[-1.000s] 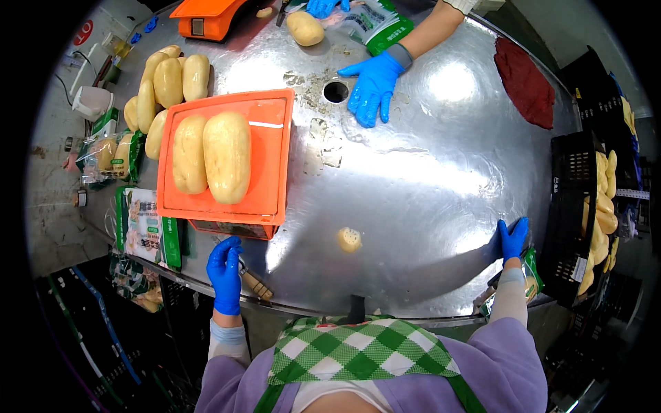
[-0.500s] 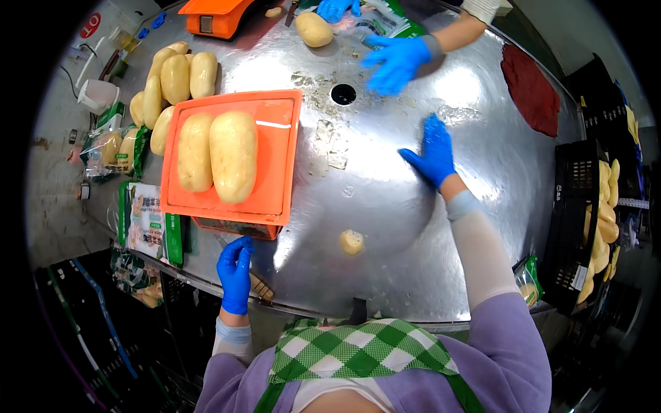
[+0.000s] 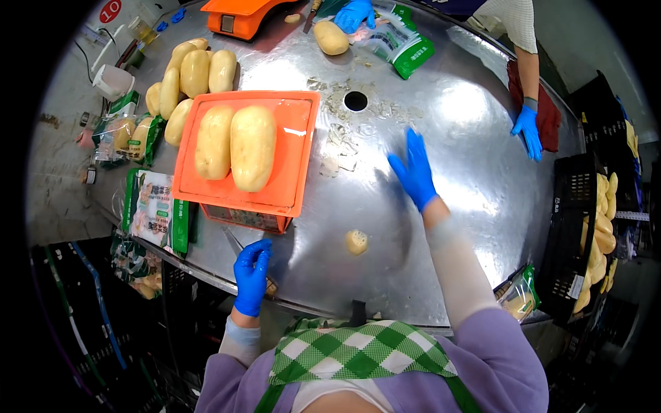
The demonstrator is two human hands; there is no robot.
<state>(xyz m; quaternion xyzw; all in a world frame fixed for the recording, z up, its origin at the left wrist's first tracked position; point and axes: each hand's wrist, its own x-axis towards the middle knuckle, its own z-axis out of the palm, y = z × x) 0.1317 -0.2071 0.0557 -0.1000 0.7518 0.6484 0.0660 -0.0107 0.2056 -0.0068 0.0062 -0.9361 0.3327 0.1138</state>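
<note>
My right hand (image 3: 415, 172), in a blue glove, is stretched out over the wet steel table (image 3: 475, 213), thumb apart from the fingers. My left hand (image 3: 252, 275), also gloved in blue, is held with bent fingers at the near edge, over a knife (image 3: 234, 241) on the table; I see nothing in it. Between my arms lies a cut lotus root end (image 3: 356, 242) with small holes. Two peeled lotus root pieces (image 3: 253, 148) rest side by side on the orange pan (image 3: 292, 151) of a scale, just beyond my left hand.
More lotus roots (image 3: 195, 72) are heaped behind the scale. Printed bags (image 3: 153, 210) lie left. A co-worker's gloved hand (image 3: 528, 131) is by a dark red cloth (image 3: 551, 117); another hand (image 3: 354, 15) touches a bag. Right stands a black crate (image 3: 568, 227). The table has a round hole (image 3: 355, 101).
My right hand has moved left across the table. The co-worker's hand has swung from the middle to the far right, by the red cloth. The whole view has shifted slightly.
</note>
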